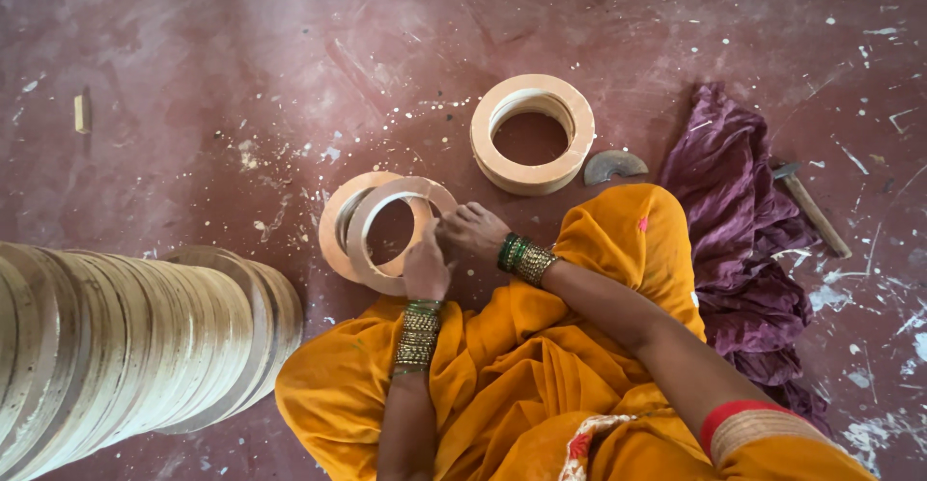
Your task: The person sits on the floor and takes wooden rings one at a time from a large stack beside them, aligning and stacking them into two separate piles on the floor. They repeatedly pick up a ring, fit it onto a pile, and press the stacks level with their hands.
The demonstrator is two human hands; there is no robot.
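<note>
Two flat, pale wooden rings (372, 212) overlap on the reddish floor in front of my knees. My left hand (425, 268) grips the lower right edge of the nearer ring. Beside it, my right hand (473, 230) rests its closed fingers on the same rim. Both wrists carry green and gold bangles. Further back lies a thicker stack of rings (577, 143) flat on the floor.
A tall leaning pile of wooden rings (126, 336) fills the lower left. A curved grey piece (614, 164), a purple cloth (744, 230) and a hammer (811, 211) lie to the right. A small wood block (82, 112) sits far left. My orange garment (541, 365) covers my lap.
</note>
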